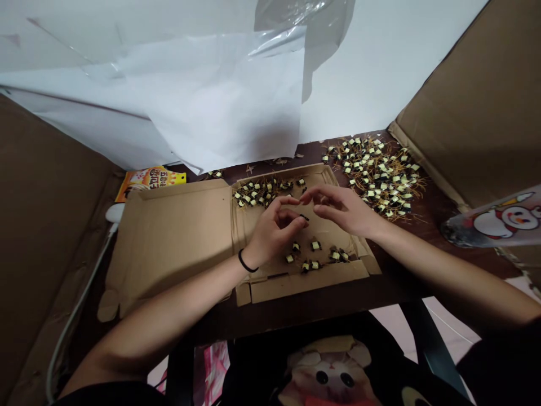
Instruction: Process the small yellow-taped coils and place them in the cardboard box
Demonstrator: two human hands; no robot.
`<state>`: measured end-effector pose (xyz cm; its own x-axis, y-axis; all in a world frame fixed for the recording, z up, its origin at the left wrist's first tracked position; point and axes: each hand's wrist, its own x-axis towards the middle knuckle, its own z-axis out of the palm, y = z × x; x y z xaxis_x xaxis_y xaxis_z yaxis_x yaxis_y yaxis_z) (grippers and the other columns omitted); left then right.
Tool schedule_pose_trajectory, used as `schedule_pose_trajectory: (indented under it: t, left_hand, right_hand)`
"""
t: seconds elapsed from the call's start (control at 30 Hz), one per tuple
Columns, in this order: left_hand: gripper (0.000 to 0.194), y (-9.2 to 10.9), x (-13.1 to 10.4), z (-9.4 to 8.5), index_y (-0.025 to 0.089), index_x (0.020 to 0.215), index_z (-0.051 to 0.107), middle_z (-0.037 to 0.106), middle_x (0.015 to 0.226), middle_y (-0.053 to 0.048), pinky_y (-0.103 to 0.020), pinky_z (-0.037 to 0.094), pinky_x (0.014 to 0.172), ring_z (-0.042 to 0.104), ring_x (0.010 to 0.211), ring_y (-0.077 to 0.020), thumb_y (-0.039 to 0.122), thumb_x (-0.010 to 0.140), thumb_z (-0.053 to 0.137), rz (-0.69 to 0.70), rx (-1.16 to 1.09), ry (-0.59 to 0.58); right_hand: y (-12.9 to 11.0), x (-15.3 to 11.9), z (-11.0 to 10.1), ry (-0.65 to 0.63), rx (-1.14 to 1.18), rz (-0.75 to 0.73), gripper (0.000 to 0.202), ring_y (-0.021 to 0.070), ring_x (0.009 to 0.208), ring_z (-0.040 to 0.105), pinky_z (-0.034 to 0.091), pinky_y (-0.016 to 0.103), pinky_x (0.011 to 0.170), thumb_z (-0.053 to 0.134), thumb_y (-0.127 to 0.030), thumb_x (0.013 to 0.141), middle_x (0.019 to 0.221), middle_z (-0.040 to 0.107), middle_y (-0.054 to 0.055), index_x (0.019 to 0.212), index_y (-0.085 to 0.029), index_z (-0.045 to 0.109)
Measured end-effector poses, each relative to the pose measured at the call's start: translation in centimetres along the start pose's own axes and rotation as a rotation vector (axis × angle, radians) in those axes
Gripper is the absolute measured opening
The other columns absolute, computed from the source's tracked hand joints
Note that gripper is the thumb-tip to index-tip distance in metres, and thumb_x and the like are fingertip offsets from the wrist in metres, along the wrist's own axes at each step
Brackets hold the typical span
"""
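Observation:
My left hand (276,228) is over the open cardboard box (310,287), its thumb and fingers closed on a small coil component (305,217) with a black base. Just to its right, my right hand (338,208) has its fingers bent in towards the left fingertips. Whatever sits between those right fingers is too small to make out. Several similar coils (316,246), black with pale yellow tops, lie in the box below my hands. A denser cluster of coils (257,192) fills the box's far left corner.
A large heap of coils with thin copper-coloured wires (382,177) spreads on the dark table at right. The box lid (177,242) lies folded out to the left. Beyond are a yellow-orange snack packet (152,180), a white cable (84,293) and a snowman-printed cup (499,217). Cardboard walls flank both sides.

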<state>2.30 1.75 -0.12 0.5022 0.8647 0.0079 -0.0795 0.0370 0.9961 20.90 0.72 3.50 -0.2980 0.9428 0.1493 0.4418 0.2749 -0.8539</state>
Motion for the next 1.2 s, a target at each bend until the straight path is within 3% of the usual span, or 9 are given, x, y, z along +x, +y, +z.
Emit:
schedule_pose_trajectory:
  t: [0.3, 0.6, 0.77, 0.93, 1.07, 1.2]
  left_hand:
    - [0.039, -0.1, -0.02, -0.08, 0.017, 0.106, 0.049, 0.067, 0.075, -0.002, -0.025, 0.044, 0.065, 0.064, 0.071, -0.0137, 0.031, 0.076, 0.069, -0.001, 0.004, -0.009]
    - [0.037, -0.03, -0.08, -0.01, 0.016, 0.106, 0.048, 0.067, 0.074, -0.001, -0.024, 0.044, 0.066, 0.064, 0.072, -0.0128, 0.03, 0.077, 0.068, 0.014, 0.004, -0.007]
    - [0.039, 0.0, -0.03, -0.07, 0.016, 0.106, 0.048, 0.067, 0.075, -0.002, -0.023, 0.043, 0.065, 0.062, 0.069, -0.0115, 0.03, 0.077, 0.069, 0.029, -0.008, -0.021]
    - [0.042, -0.02, 0.02, -0.07, 0.016, 0.106, 0.048, 0.066, 0.073, -0.001, -0.024, 0.042, 0.063, 0.06, 0.067, -0.0116, 0.033, 0.075, 0.071, 0.026, -0.015, -0.02]
    - [0.051, -0.02, -0.03, 0.0, 0.018, 0.112, 0.044, 0.065, 0.072, 0.001, -0.024, 0.041, 0.061, 0.06, 0.065, -0.012, 0.035, 0.073, 0.073, -0.011, -0.022, -0.007]
    - [0.055, 0.03, -0.03, 0.04, 0.018, 0.116, 0.043, 0.065, 0.074, 0.0, -0.025, 0.042, 0.061, 0.062, 0.068, -0.0133, 0.034, 0.073, 0.073, -0.03, -0.006, 0.001]
  right_hand:
    - [0.34, -0.1, 0.36, 0.09, -0.122, -0.113, 0.015, 0.0142, 0.072, 0.052, 0.038, 0.029, 0.067, 0.061, -0.031, 0.083, 0.08, 0.062, 0.003, 0.074, -0.019, 0.063]
    - [0.36, -0.21, 0.16, 0.056, -0.229, -0.163, 0.016, 0.0118, 0.066, 0.05, 0.035, 0.025, 0.061, 0.057, -0.024, 0.087, 0.071, 0.056, 0.0, 0.072, -0.018, 0.06]
    - [0.81, -0.23, 0.29, 0.023, -0.255, -0.19, 0.011, 0.0126, 0.068, 0.054, 0.038, 0.025, 0.063, 0.057, -0.026, 0.087, 0.078, 0.062, 0.001, 0.088, -0.02, 0.066]
    - [0.84, -0.28, -0.01, -0.021, -0.298, -0.242, 0.02, 0.0135, 0.074, 0.058, 0.041, 0.026, 0.068, 0.053, -0.025, 0.09, 0.087, 0.064, 0.004, 0.104, -0.021, 0.067]
    - [0.5, -0.31, -0.43, -0.083, -0.314, -0.269, 0.033, 0.0138, 0.076, 0.057, 0.042, 0.026, 0.069, 0.05, -0.021, 0.091, 0.091, 0.062, 0.003, 0.123, -0.026, 0.059]
    - [0.68, -0.19, -0.59, -0.094, -0.33, -0.271, 0.021, 0.0144, 0.074, 0.057, 0.042, 0.026, 0.066, 0.05, -0.025, 0.092, 0.085, 0.06, 0.004, 0.104, -0.021, 0.067]
